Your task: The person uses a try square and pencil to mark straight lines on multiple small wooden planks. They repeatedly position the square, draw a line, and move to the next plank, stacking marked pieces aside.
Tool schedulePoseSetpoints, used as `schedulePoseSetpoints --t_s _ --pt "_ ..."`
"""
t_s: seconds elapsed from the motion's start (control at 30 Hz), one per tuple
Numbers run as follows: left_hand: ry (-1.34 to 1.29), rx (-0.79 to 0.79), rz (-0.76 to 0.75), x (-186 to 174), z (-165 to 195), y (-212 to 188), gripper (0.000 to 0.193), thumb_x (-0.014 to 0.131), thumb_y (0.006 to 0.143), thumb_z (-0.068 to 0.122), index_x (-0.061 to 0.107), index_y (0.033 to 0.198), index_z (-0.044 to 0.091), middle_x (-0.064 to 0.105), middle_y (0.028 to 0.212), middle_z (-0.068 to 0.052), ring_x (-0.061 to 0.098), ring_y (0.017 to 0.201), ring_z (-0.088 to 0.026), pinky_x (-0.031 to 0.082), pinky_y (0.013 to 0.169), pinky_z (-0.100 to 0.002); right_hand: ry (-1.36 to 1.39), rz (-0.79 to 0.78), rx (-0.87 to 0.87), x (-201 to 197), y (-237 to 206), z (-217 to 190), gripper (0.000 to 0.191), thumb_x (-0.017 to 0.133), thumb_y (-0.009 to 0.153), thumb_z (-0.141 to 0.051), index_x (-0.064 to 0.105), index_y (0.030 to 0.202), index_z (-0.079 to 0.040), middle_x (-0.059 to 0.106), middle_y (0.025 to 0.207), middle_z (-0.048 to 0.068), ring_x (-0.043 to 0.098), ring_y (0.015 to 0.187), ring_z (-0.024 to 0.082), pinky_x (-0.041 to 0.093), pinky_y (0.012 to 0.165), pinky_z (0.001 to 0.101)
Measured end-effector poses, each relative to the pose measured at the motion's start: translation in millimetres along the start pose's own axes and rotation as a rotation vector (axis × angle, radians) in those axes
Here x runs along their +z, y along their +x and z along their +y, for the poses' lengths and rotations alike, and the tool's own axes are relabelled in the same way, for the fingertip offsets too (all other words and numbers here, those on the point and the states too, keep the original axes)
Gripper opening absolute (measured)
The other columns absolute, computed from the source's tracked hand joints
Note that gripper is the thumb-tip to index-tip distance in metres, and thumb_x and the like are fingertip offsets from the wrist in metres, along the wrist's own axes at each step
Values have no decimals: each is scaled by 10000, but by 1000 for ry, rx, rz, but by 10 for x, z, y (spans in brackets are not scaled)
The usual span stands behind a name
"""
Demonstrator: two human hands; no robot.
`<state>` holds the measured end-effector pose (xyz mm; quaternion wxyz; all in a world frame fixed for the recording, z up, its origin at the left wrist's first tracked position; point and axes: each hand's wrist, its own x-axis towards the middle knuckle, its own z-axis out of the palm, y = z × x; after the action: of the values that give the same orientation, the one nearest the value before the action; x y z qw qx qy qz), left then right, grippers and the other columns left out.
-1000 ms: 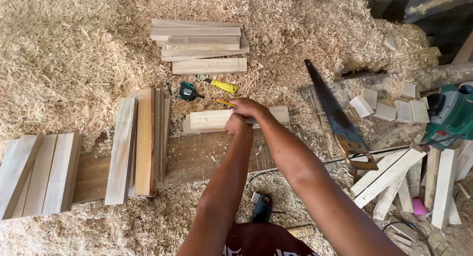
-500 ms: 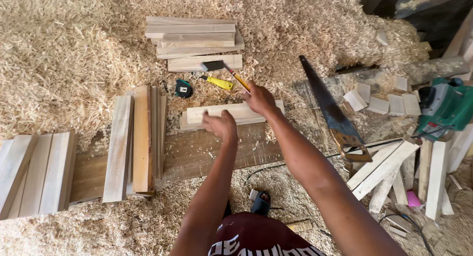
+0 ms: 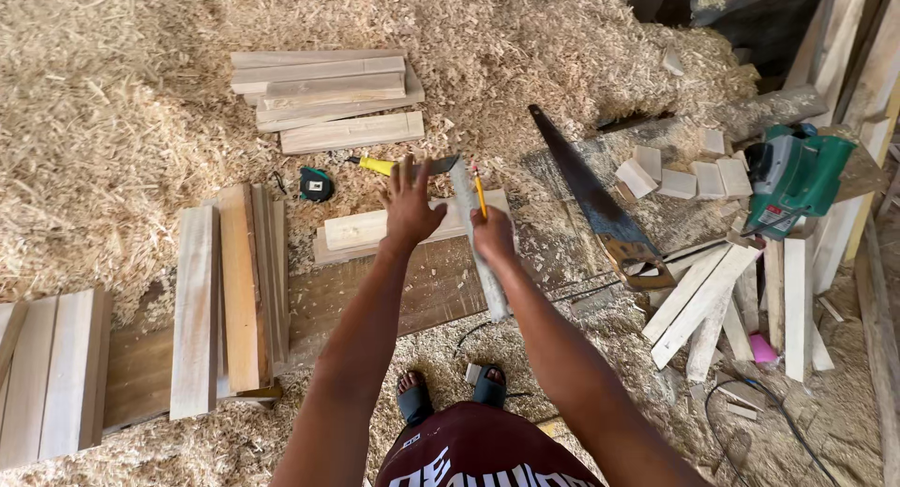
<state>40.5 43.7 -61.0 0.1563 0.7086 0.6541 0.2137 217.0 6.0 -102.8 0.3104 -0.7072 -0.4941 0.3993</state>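
A: What are the hands doing over the boards?

B: The right hand (image 3: 492, 234) is closing its grip on a yellow pencil (image 3: 479, 191), point up, and seems also to be gripping the metal square (image 3: 476, 239), whose long blade is running back toward the person. The left hand (image 3: 410, 206) is spreading its fingers wide, pinching nothing, and pressing down on the pale plank (image 3: 375, 229) lying across the dark board (image 3: 412, 290) on the floor.

A: So how far along is the marking, would you say?

B: Early, by my judgement. The square is crossing the plank, the pencil is not touching wood, and I cannot make out any drawn line on the plank from here.

A: And the cutting?

B: The handsaw (image 3: 595, 201) is lying apart to the right, untouched, with short offcut blocks (image 3: 689, 173) beyond it, so some cutting looks done already. Other planks are waiting: a stack (image 3: 323, 98) beyond the hands, another group (image 3: 230, 290) to the left.

A: Any other tools close by?

B: A tape measure (image 3: 316, 183) is sitting just left of the plank, a yellow-handled tool (image 3: 380, 164) is resting near the left fingertips, and a green power tool (image 3: 797, 173) is standing well off to the right among the wood shavings (image 3: 112, 93)
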Motion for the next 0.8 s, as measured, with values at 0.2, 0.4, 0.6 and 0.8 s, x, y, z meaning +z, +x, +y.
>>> schedulePoseSetpoints --t_s 0.2,0.4,0.6,0.8 --pt "113 81 -221 61 -12 -138 1092 868 698 556 237 1580 430 120 1693 -95 33 1550 -422 82 1152 -799 110 22 -29 145 -171 146 297 562 1036 -259 677 919 -11 591 636 76 538 545 204 428 549 416" --pt "140 78 -202 96 -27 -188 861 879 692 520 494 1460 469 164 1698 -78 77 1550 -417 121 1155 -783 105 46 -85 236 -274 246 310 594 1016 -257 656 837 -12 573 596 83 508 538 188 410 548 390" --pt "125 113 -148 85 -15 -255 673 875 718 495 647 1349 452 315 1627 -25 176 1533 -370 185 1164 -761 214 43 -54 235 -350 352 313 600 1028 -245 677 859 7 538 609 51 476 564 150 401 551 370" --pt "144 48 -163 84 50 -244 597 866 744 467 664 1306 468 335 1612 -2 189 1513 -349 169 1174 -739 221 67 1 153 -305 389 219 602 989 -263 691 903 -82 584 611 4 517 547 121 424 546 335"
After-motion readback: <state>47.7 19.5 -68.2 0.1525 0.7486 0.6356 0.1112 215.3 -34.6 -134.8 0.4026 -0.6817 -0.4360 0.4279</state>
